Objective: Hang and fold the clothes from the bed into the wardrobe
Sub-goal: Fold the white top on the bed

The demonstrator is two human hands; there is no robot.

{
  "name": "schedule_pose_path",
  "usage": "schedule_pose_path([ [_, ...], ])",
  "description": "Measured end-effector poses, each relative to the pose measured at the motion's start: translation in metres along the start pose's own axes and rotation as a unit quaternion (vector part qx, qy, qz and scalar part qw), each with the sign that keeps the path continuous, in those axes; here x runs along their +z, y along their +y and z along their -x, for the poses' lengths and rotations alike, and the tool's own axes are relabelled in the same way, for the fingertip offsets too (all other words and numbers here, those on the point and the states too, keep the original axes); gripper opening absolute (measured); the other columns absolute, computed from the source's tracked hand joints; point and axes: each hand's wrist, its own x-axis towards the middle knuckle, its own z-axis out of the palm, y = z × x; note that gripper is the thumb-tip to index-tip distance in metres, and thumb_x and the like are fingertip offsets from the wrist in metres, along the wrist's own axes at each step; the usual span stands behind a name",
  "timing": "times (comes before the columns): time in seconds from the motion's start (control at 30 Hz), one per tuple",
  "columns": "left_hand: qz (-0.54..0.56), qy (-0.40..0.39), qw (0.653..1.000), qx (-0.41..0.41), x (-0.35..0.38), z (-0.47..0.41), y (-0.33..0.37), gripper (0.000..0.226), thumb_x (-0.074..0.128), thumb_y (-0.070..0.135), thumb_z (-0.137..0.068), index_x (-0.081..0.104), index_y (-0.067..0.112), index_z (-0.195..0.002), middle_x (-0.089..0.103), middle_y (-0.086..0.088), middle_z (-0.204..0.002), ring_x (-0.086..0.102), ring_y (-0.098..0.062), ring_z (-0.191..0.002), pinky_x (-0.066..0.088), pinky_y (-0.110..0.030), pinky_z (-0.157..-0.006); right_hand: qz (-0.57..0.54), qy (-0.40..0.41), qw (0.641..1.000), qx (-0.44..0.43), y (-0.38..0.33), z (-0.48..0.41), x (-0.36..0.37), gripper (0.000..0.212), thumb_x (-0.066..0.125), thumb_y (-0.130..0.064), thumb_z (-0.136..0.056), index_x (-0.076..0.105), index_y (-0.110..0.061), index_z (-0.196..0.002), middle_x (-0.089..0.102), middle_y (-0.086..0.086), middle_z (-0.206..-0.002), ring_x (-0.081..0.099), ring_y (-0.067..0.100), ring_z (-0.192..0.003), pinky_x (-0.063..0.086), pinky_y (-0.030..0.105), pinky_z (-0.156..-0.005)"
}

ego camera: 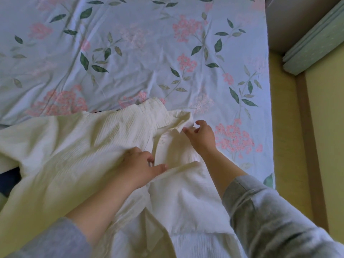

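1. Bedding: a pale blue sheet [130, 71] printed with pink flowers and green leaves covers the bed [267, 101]. The shirt [74, 146], a cream ribbed button-front garment, lies spread over the near part of it.
2. Nearest the viewer, over the shirt's lower part, two forearms come in wearing grey sleeves [270, 220] pushed up from the wrists.
3. Left hand [138, 162]: it sits on the shirt's front, just beside the button strip. Its fingers are curled into the cloth and bunch it, and the thumb lies along a fold.
4. Right hand [202, 135]: it is at the shirt's collar [163, 112]. Its fingers are curled and the fingertips touch the collar tip. Whether they pinch it cannot be told.
5. A dark cloth [7, 177] shows under the shirt's left edge.
6. Beyond the shirt's collar, the sheet lies creased.
7. Farthest from the shirt, past the bed's side, are a yellow floor [290, 127] and a folded green mat [314, 38].
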Motion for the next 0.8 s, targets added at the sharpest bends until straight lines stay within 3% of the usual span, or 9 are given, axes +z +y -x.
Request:
schedule_pose_path([
  [0.07, 0.017, 0.017, 1.0, -0.015, 0.002, -0.006, 0.002, 0.046, 0.058, 0.071, -0.076, 0.065, 0.025, -0.079, 0.053, -0.003, -0.099, 0.054, -0.021, -0.099, 0.046, -0.035, -0.092, 0.104, 0.028, 0.993, -0.042, -0.002, -0.006, 0.003, 0.067, 0.066, -0.048, -0.087, 0.045, -0.015, -0.14, 0.049, 0.01, -0.132, 0.046, 0.029, -0.122, 0.041, 0.037, -0.096],
  [0.13, 0.065, 0.022, 0.997, -0.028, 0.003, -0.013, 0.0, 0.041, 0.061, 0.062, -0.082, 0.065, 0.022, -0.07, 0.058, -0.007, -0.091, 0.058, -0.026, -0.092, 0.048, -0.034, -0.084, 0.177, 0.015, 0.981, -0.075, -0.009, -0.015, 0.005, 0.061, 0.062, -0.053, -0.089, 0.049, -0.017, -0.136, 0.054, 0.005, -0.131, 0.047, 0.027, -0.122, 0.04, 0.041, -0.098],
  [0.23, 0.098, 0.015, 0.995, -0.032, 0.005, -0.019, -0.005, 0.026, 0.067, 0.04, -0.086, 0.067, 0.022, -0.067, 0.065, -0.008, -0.086, 0.061, -0.025, -0.081, 0.046, -0.031, -0.075, 0.064, -0.012, 0.997, -0.031, -0.021, -0.029, 0.005, 0.044, 0.059, -0.044, -0.093, 0.053, -0.015, -0.126, 0.064, 0.002, -0.111, 0.061, 0.023, -0.101, 0.047, 0.038, -0.089],
  [0.3, 0.141, 0.029, 0.989, -0.043, 0.007, -0.022, -0.01, 0.021, 0.065, 0.03, -0.089, 0.07, 0.016, -0.074, 0.07, -0.007, -0.082, 0.064, -0.024, -0.08, 0.045, -0.028, -0.069, -0.012, 0.035, 0.999, -0.025, -0.024, -0.033, 0.007, 0.03, 0.056, -0.035, -0.097, 0.056, -0.011, -0.115, 0.06, -0.001, -0.092, 0.062, 0.025, -0.09, 0.05, 0.036, -0.075],
  [0.4, 0.146, 0.07, 0.986, -0.042, 0.01, -0.024, -0.015, 0.024, 0.061, 0.026, -0.092, 0.067, 0.01, -0.075, 0.067, -0.004, -0.069, 0.062, -0.019, -0.068, 0.041, -0.025, -0.058, -0.027, 0.092, 0.994, -0.048, -0.024, -0.03, 0.013, 0.025, 0.05, -0.033, -0.1, 0.055, -0.008, -0.103, 0.055, -0.003, -0.079, 0.062, 0.029, -0.087, 0.05, 0.043, -0.074],
  [0.47, 0.107, 0.084, 0.99, -0.027, 0.012, -0.024, -0.015, 0.025, 0.061, 0.026, -0.092, 0.065, 0.011, -0.072, 0.063, 0.002, -0.061, 0.057, -0.011, -0.057, 0.035, -0.024, -0.052, 0.005, 0.062, 0.998, -0.033, -0.022, -0.024, 0.015, 0.031, 0.048, -0.039, -0.1, 0.053, -0.012, -0.114, 0.061, 0.001, -0.094, 0.062, 0.029, -0.096, 0.049, 0.046, -0.086],
  [0.57, 0.117, 0.073, 0.99, -0.037, 0.01, -0.027, -0.013, 0.027, 0.064, 0.035, -0.089, 0.063, 0.016, -0.07, 0.059, 0.008, -0.059, 0.055, -0.011, -0.06, 0.034, -0.025, -0.053, 0.082, 0.036, 0.996, -0.024, -0.013, -0.017, 0.004, 0.051, 0.049, -0.044, -0.099, 0.04, -0.015, -0.14, 0.056, 0.007, -0.129, 0.054, 0.028, -0.118, 0.038, 0.049, -0.105],
  [0.7, 0.165, 0.106, 0.98, -0.031, 0.004, -0.019, -0.005, 0.032, 0.067, 0.049, -0.082, 0.053, 0.022, -0.073, 0.054, 0.007, -0.068, 0.051, -0.014, -0.063, 0.034, -0.029, -0.057, 0.041, 0.104, 0.99, -0.082, 0.019, 0.011, -0.029, 0.042, 0.05, -0.036, -0.101, 0.048, -0.014, -0.136, 0.059, 0.009, -0.128, 0.055, 0.024, -0.118, 0.042, 0.044, -0.101],
  [0.8, 0.135, 0.112, 0.984, 0.037, 0.004, -0.002, 0.006, 0.031, 0.07, 0.056, -0.075, 0.055, 0.029, -0.079, 0.056, 0.006, -0.085, 0.055, -0.009, -0.071, 0.037, -0.024, -0.061, 0.036, 0.115, 0.988, -0.096, 0.059, 0.04, -0.056, 0.032, 0.05, -0.028, -0.101, 0.058, -0.012, -0.127, 0.063, 0.007, -0.123, 0.057, 0.023, -0.115, 0.043, 0.033, -0.096],
])
